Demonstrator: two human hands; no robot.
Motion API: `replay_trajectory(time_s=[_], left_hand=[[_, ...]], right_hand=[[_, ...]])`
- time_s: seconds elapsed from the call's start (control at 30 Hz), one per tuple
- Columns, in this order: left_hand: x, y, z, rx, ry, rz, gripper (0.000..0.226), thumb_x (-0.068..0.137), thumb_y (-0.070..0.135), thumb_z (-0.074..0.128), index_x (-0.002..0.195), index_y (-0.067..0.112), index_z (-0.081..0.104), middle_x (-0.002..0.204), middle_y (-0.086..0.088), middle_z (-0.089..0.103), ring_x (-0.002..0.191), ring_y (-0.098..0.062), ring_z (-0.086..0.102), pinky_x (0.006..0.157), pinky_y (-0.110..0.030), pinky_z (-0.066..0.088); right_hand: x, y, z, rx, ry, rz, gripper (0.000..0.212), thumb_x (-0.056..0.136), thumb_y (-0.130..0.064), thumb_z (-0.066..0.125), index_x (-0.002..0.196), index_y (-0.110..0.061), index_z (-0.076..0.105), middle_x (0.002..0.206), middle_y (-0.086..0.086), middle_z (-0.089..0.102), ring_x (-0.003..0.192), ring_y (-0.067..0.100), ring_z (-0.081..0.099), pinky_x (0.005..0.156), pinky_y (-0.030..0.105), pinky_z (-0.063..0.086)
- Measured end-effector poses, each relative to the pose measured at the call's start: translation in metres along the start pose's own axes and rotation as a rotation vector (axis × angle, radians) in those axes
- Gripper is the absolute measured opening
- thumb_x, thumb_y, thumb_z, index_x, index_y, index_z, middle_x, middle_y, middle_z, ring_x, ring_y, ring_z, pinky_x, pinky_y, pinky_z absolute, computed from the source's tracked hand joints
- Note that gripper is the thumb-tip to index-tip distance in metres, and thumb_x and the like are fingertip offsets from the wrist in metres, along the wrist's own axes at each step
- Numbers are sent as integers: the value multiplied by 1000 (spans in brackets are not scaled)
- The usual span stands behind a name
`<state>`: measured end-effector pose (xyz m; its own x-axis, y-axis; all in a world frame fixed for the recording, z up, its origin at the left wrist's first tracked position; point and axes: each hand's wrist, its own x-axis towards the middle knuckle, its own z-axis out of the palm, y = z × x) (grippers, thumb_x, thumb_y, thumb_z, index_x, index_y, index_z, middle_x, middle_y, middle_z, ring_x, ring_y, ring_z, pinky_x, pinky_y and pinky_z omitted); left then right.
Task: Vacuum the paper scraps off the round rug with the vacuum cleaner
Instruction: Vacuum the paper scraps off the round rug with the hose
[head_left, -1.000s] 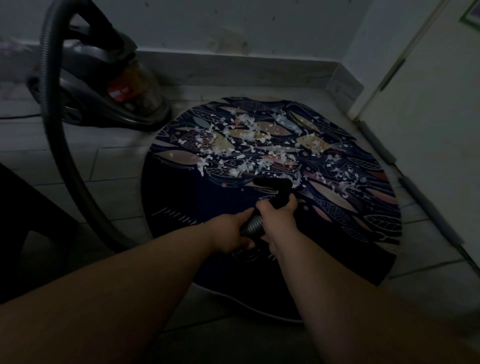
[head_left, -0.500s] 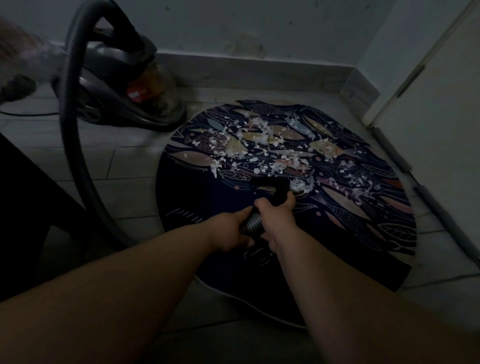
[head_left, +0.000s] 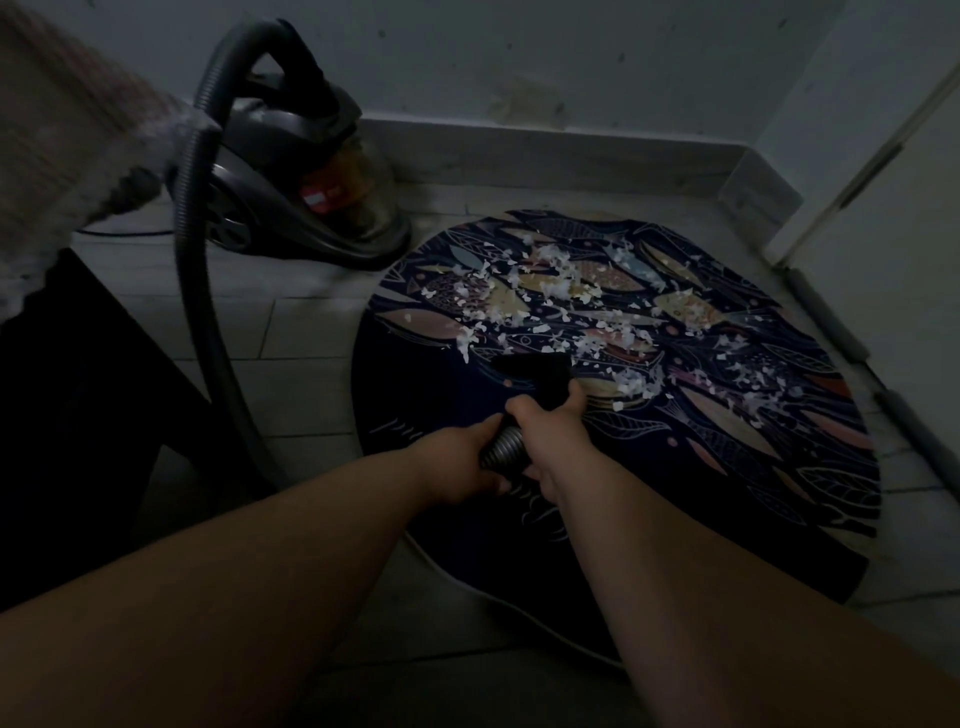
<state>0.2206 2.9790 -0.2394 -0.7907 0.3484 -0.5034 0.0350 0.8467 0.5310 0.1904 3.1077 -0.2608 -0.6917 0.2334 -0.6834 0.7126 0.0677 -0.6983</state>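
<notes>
Over the round rug (head_left: 415, 395), left hand (head_left: 457, 460) and right hand (head_left: 548, 431) wrap their fingers (head_left: 574, 397) round the vacuum hose (head_left: 501, 451). Its nozzle (head_left: 540, 370) juts just beyond them, beside the paper scraps (head_left: 550, 283).

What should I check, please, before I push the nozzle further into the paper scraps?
1. Grip: right hand holds the nozzle, left hand holds the hose: ok.
2. Nozzle sits at the near edge of the paper scraps: ok.
3. Round rug clean: not ok, many scraps lie on it.
4. Hose unkinked up to the vacuum cleaner: ok where visible.
5. Suction on: cannot tell.
</notes>
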Motion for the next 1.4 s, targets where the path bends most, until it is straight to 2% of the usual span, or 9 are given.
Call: replay_trajectory(time_s=[0.13,0.27,0.4,0.5,0.6,0.73,0.87,1.0,1.4], left_hand=[[-6,-11,-6,10,22,-19,88,88,36,61,151,24,2,145,-11,43,129,-24,45,101,-23,36],[-13,-22,-12,-9,47,-37,87,89,35,60,151,25,0,146,-8,42,130,-21,44,96,-19,35],[-18,-36,-14,-27,66,-62,88,88,35,62,151,25,1,147,-9,40,130,-22,44,99,-20,35],[-20,-43,-15,-29,68,-71,89,87,35,63,151,24,3,147,-10,40,130,-22,44,101,-21,35],[-20,-39,-18,-37,56,-61,88,87,34,63,151,26,3,145,-9,43,128,-22,46,98,-20,36],[-19,-22,-21,-51,31,-28,85,88,35,62,151,29,5,144,-9,43,128,-22,45,98,-20,36],[-16,0,-14,-19,-8,20,84,89,37,60,151,27,4,146,-9,41,129,-21,44,97,-19,35],[-11,20,4,16,-60,30,87,88,38,61,151,26,2,149,-10,36,132,-23,41,102,-21,33],[-2,73,46,77,-113,93,89,86,42,63,151,32,3,147,-7,40,130,-23,44,102,-24,35]], right_hand=[[-2,-2,16,-10,-33,-8,91,85,-32,62,149,-49,-1,99,7,51,90,33,61,86,52,55],[-3,-5,33,-12,-62,-24,94,82,-32,64,149,-49,1,122,11,50,95,34,60,88,53,54],[-4,-5,44,-11,-110,-27,92,86,-32,64,149,-49,0,109,6,45,95,32,59,89,53,54],[-5,-5,49,-19,-123,-27,91,86,-32,63,150,-49,0,109,5,42,98,32,58,90,53,53],[-7,-7,48,-20,-116,-16,91,86,-33,62,150,-48,0,108,5,46,98,33,58,88,54,54],[-8,-14,31,-25,-84,15,92,87,-31,62,151,-46,-3,92,3,49,91,32,60,86,51,55],[-13,-12,4,-26,-33,44,93,88,-31,62,150,-46,-5,97,9,50,90,33,60,85,52,56],[-17,5,-22,11,-4,67,94,86,-33,62,150,-48,-6,94,7,52,92,35,61,86,55,55],[-24,34,-97,131,73,87,93,90,-27,62,151,-47,-6,92,7,44,93,33,59,87,52,55]])
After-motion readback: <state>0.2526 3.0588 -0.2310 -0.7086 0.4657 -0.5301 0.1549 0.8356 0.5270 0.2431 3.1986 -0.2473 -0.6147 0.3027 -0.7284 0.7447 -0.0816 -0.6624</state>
